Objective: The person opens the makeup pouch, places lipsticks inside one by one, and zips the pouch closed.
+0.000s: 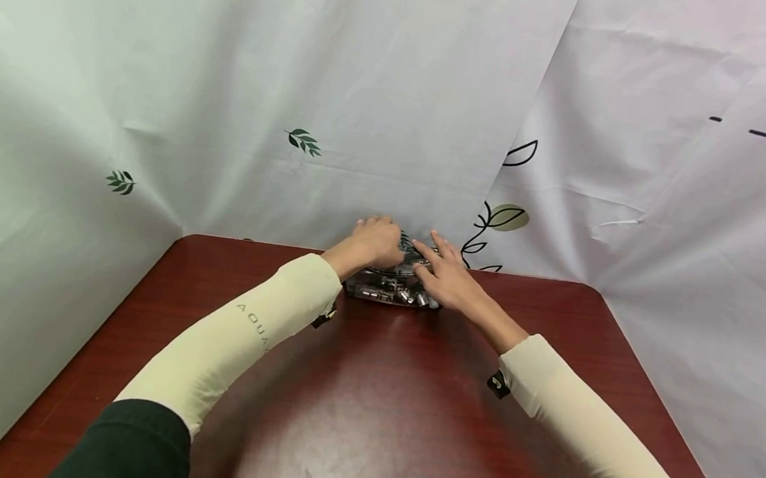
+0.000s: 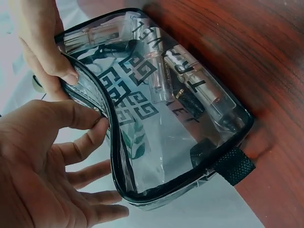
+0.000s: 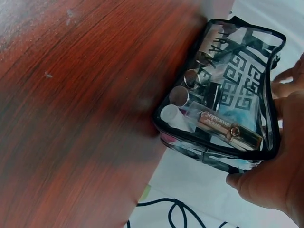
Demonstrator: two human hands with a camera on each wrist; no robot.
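A clear cosmetic pouch (image 1: 388, 292) with black piping stands at the far edge of the table, against the wall. Black lettering and a square pattern mark its front, and cosmetic tubes and bottles lie inside. Its zippered top bows apart in the left wrist view. There, my left hand (image 2: 52, 156) pinches the zipper edge near the middle between thumb and forefinger, other fingers spread. My right hand (image 3: 285, 175) grips the pouch's right end along the top, its far fingers hidden behind it. A lip gloss tube (image 3: 228, 128) and a white cap (image 3: 173, 116) show through the plastic.
The reddish-brown table (image 1: 369, 418) reaches back to a white leaf-printed cloth (image 1: 380, 104) hanging behind and at both sides. A black fabric tab (image 2: 235, 166) sticks out from the pouch's left end. Small dark devices are strapped at both wrists.
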